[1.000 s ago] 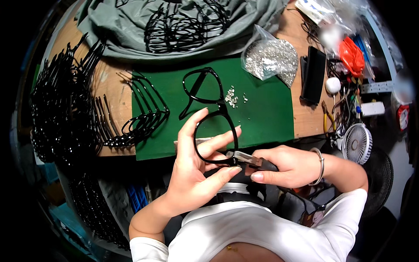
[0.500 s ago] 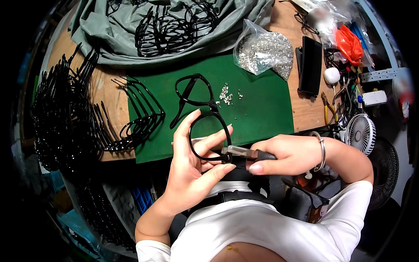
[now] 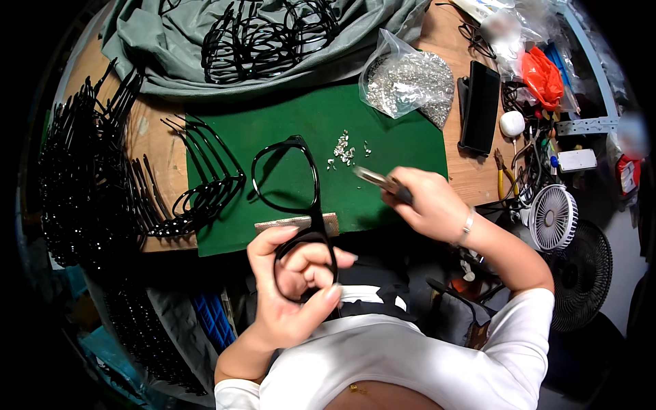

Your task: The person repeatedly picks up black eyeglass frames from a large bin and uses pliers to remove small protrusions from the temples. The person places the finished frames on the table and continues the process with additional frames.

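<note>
My left hand (image 3: 281, 316) is closed on a glossy black eyeglass frame (image 3: 318, 221). The frame stands on end, its near lens ring around my fingers and its far ring over the green mat (image 3: 389, 147). In my right hand (image 3: 429, 205) is a pair of pliers (image 3: 376, 179) with metal jaws and dark grips. The jaws point toward a small pile of silvery metal pieces (image 3: 343, 150), apart from the frame. A narrow brown block (image 3: 331, 224) at the mat's front edge lies partly behind the frame.
Black frames stand in stacks at the left (image 3: 89, 184) and beside the mat (image 3: 205, 201). More frames (image 3: 253, 48) rest on a grey cloth (image 3: 154, 51). A clear bag of silvery pieces (image 3: 403, 85), a black phone (image 3: 480, 102), yellow-handled pliers (image 3: 506, 179) and a white fan (image 3: 552, 217) are rightward.
My right hand has moved the pliers away from the frame, up toward the silvery pile. My left hand has drawn the frame lower and turned it.
</note>
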